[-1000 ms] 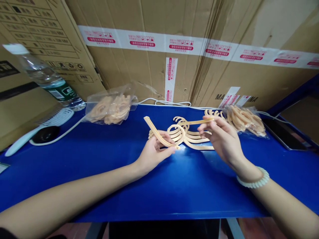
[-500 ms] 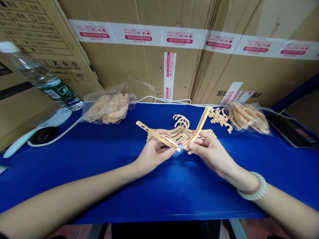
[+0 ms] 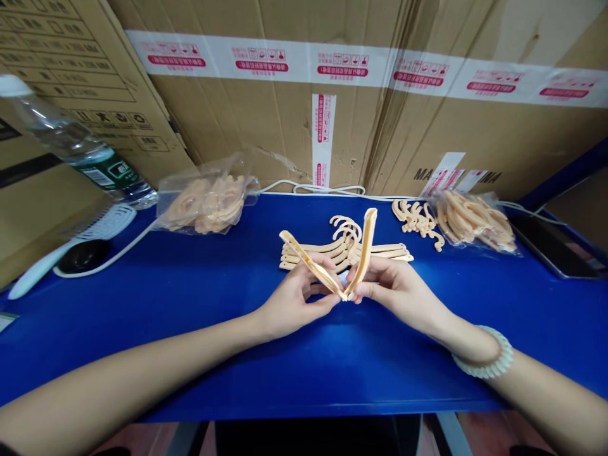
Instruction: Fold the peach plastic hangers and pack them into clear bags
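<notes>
My left hand [image 3: 289, 303] pinches a beige plastic hanger arm [image 3: 296, 249] that slants up to the left. Between the thumb and fingers of my right hand [image 3: 407, 292] is a second, curved hanger arm [image 3: 367, 235], standing nearly upright. The lower ends of both pieces touch, forming a V in front of me; whether they are locked together I cannot tell. Just behind my hands lie several beige hangers [image 3: 336, 249] in a stack, hooks towards the back, partly hidden by my fingers and the pieces.
Loose beige hooks [image 3: 414, 218] lie at the back right beside a clear bag of hanger arms [image 3: 475, 221] and a dark phone [image 3: 553, 247]. On the left are another bag of parts [image 3: 209, 202], a water bottle [image 3: 97, 161], a hairbrush [image 3: 102, 225] and a black mouse [image 3: 84, 255]. Cardboard boxes [image 3: 228, 120] stand behind.
The two hanger arms have come together; their lower ends were apart and now touch. The right piece has swung left and more upright, and the left one is tilted more steeply.
</notes>
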`<state>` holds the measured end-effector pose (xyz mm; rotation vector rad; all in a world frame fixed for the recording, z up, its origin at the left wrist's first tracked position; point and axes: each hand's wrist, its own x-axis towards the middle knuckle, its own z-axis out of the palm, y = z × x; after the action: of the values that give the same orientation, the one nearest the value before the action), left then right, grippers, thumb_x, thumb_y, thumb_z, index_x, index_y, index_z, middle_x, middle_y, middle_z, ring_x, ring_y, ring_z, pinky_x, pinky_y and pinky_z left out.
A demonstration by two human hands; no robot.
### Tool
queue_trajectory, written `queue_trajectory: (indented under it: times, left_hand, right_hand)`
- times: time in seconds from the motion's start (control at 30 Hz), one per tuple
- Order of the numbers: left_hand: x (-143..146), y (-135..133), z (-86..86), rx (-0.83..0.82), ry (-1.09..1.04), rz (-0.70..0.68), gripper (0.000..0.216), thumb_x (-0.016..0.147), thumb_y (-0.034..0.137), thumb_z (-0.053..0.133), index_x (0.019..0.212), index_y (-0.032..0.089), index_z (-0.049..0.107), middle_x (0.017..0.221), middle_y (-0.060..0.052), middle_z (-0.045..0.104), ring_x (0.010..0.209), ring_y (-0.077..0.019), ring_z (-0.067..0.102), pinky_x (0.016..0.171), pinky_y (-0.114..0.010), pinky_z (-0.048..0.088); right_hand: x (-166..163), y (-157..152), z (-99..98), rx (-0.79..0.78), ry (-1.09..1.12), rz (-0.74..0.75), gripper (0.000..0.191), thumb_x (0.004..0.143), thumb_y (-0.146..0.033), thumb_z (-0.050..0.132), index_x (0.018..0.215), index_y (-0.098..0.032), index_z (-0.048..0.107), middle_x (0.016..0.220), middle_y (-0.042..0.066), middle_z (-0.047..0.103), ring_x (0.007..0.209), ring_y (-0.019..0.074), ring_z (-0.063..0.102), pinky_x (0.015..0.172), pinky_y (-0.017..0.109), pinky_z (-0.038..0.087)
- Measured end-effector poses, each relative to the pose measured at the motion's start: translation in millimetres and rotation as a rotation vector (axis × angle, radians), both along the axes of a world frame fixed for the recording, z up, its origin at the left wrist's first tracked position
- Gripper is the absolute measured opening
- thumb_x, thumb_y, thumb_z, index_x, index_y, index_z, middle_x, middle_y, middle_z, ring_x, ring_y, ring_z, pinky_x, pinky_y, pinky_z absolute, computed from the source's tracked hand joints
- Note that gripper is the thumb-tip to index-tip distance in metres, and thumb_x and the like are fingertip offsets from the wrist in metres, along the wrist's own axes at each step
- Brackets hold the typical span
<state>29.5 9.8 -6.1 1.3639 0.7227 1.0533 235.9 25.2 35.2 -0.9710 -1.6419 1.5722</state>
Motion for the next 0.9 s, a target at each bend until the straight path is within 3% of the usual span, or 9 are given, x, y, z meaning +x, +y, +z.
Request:
queue_trajectory:
  times: [0.4, 0.53, 0.73, 0.9]
  left_hand:
    - [0.1, -4.7, 4.9, -0.053, 0.082, 0.142, 0.018, 0.072, 0.019, 0.079, 0.082, 0.017, 0.064, 0.085, -0.003, 0.068, 0.08, -0.018, 0.071, 0.078, -0.033, 0.062]
    - [0.7, -5.6, 7.4, -0.062, 0.052, 0.167, 0.019, 0.072, 0.02, 0.081, 0.082, 0.017, 0.065, 0.084, -0.003, 0.069, 0.08, -0.0181, 0.071, 0.077, -0.032, 0.063]
    - [-16.2, 7.4, 20.7, -0.108, -0.018, 0.199, 0.022, 0.074, 0.024, 0.084, 0.086, 0.015, 0.068, 0.078, -0.003, 0.073, 0.068, -0.0151, 0.071, 0.071, -0.028, 0.061]
    - [-45.0, 32.7, 39.9, -0.165, -0.115, 0.214, 0.025, 0.069, 0.025, 0.088, 0.079, 0.015, 0.067, 0.084, -0.004, 0.075, 0.067, -0.0128, 0.068, 0.069, -0.025, 0.059]
  right_hand:
    - [-4.2, -10.9, -5.5, 0.083, -0.055, -0.144, 0.025, 0.072, -0.036, 0.086, 0.081, -0.019, 0.07, 0.08, 0.003, 0.074, 0.074, 0.0199, 0.071, 0.074, 0.036, 0.061]
    - [-6.2, -11.2, -4.7, 0.141, -0.043, -0.167, 0.024, 0.073, -0.036, 0.085, 0.081, -0.019, 0.071, 0.078, 0.003, 0.073, 0.068, 0.0174, 0.069, 0.066, 0.032, 0.06]
    - [11.5, 7.2, 18.3, 0.2, -0.049, -0.153, 0.022, 0.073, -0.034, 0.085, 0.076, -0.019, 0.069, 0.068, 0.001, 0.07, 0.057, 0.014, 0.065, 0.054, 0.027, 0.056]
    - [43.7, 27.0, 41.2, 0.444, -0.22, -0.153, 0.022, 0.071, -0.038, 0.087, 0.082, -0.021, 0.077, 0.075, 0.004, 0.076, 0.061, 0.0176, 0.067, 0.054, 0.028, 0.054]
